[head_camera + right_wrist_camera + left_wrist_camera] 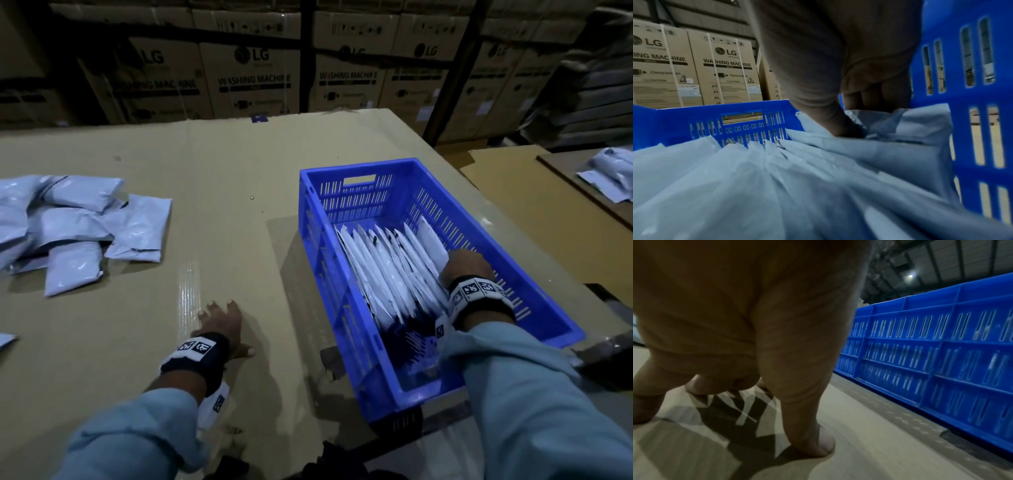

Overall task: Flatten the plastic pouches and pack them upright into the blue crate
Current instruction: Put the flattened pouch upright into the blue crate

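The blue crate (346,168) stands on the cardboard table to my right, its slotted wall (941,353) close beside my left hand. A row of flat white pouches (383,274) stands upright inside it, leaning a little. My right hand (467,263) is down in the crate at the row's right end. There its thumb and fingers pinch the top of the last pouch (916,129), next to the crate's side wall (982,129). My left hand (222,318) rests open on the table, fingers spread, its thumb (809,426) touching the cardboard. A pile of unflattened pouches (68,226) lies at far left.
Stacked washing-machine cartons (253,78) wall off the back. The far third of the crate holds no pouches. A second cardboard surface at right carries more pouches (613,171). One pouch corner (5,341) shows at the left edge. Bare table (222,171) lies between pile and crate.
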{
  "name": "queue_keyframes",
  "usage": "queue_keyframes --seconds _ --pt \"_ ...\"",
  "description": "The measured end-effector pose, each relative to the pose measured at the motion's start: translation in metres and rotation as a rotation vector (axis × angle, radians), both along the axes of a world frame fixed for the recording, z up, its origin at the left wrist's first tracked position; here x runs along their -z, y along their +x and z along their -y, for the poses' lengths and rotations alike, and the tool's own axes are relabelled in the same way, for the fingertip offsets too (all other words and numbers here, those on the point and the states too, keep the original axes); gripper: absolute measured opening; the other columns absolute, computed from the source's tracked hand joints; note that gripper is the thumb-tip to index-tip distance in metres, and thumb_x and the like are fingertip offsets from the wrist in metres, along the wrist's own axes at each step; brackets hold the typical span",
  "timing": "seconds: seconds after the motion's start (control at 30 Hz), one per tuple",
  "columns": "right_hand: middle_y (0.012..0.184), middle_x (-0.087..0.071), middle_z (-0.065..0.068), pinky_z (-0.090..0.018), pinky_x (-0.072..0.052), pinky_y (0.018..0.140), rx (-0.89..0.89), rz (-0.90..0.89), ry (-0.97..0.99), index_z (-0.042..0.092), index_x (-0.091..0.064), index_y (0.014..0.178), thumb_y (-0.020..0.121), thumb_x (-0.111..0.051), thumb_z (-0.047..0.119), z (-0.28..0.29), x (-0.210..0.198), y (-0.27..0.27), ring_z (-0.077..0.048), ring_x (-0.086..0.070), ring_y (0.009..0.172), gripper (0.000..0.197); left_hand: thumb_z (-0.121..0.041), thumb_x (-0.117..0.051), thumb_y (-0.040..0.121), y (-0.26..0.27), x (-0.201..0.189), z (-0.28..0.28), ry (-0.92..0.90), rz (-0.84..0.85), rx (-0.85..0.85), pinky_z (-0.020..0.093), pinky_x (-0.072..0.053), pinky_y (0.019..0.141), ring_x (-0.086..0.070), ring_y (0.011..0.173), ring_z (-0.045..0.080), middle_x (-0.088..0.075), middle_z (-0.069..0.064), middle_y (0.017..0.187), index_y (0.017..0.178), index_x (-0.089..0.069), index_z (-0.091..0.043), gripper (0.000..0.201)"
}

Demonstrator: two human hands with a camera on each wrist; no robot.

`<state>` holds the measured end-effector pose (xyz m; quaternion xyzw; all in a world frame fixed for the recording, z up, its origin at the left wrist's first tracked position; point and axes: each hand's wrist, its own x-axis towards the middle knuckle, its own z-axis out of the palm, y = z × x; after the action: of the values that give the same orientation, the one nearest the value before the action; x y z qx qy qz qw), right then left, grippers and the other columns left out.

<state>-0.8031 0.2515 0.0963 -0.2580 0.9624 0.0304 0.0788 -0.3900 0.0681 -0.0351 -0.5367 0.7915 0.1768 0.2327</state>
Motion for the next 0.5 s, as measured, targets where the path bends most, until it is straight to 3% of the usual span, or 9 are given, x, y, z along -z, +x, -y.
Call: queue_keyframes --seconds 0.1,0.23,0.3,0.37,0.5 --pt "0.118 -0.068 -0.013 -0.041 -0.056 0.082 -0.106 0.058 0.081 0.012 -0.063 0.130 0.088 -0.061 0.016 0.006 0.008 -0.005 -0.034 -0.066 0.106 0.042 -0.062 -0.079 0.076 0.005 0.003 -0.001 -0.012 -0.019 0.005 0.065 -0.026 0.118 0.000 0.151 0.053 0.010 0.029 0.165 0.160 0.009 -0.014 0.131" --pt "0.140 -0.058 -0.018 -0.044 -0.053 0.097 -0.110 0.167 0.078 0.013 -0.041 0.152 0.093 -0.056 0.017 0.012 0.019 -0.004 -0.036 -0.060 0.121 0.061 -0.065 -0.075 0.079 0.009 0.001 -0.006 -0.015 -0.023 0.014 0.065 -0.026 0.118 0.002 0.153 0.050 0.013 0.026 0.166 0.160 0.011 -0.017 0.128" --pt "0.144 -0.055 -0.018 -0.047 -0.053 0.099 -0.104 0.224 0.060 0.015 -0.036 0.156 0.093 -0.052 0.023 0.015 0.026 -0.008 -0.038 -0.058 0.123 0.065 -0.066 -0.074 0.080 0.010 0.001 -0.008 -0.026 -0.028 0.015 0.065 -0.025 0.118 0.002 0.153 0.049 0.014 0.025 0.166 0.160 0.012 -0.018 0.127" --pt "0.138 -0.059 -0.018 -0.048 -0.055 0.095 -0.081 0.203 0.025 0.014 -0.046 0.147 0.091 -0.050 0.027 0.017 0.029 -0.010 -0.038 -0.061 0.115 0.058 -0.066 -0.073 0.081 0.012 0.001 -0.010 -0.034 -0.037 0.015 0.065 -0.026 0.118 0.003 0.154 0.047 0.015 0.024 0.166 0.161 0.012 -0.018 0.126" --pt "0.098 -0.066 -0.014 -0.044 -0.059 0.075 -0.029 -0.053 -0.090 0.008 -0.063 0.105 0.087 -0.059 0.018 0.018 0.017 0.003 -0.034 -0.064 0.084 0.021 -0.067 -0.070 0.083 0.015 0.001 -0.012 -0.039 -0.040 0.023 0.064 -0.025 0.117 0.003 0.154 0.045 0.015 0.023 0.166 0.161 0.013 -0.018 0.123"
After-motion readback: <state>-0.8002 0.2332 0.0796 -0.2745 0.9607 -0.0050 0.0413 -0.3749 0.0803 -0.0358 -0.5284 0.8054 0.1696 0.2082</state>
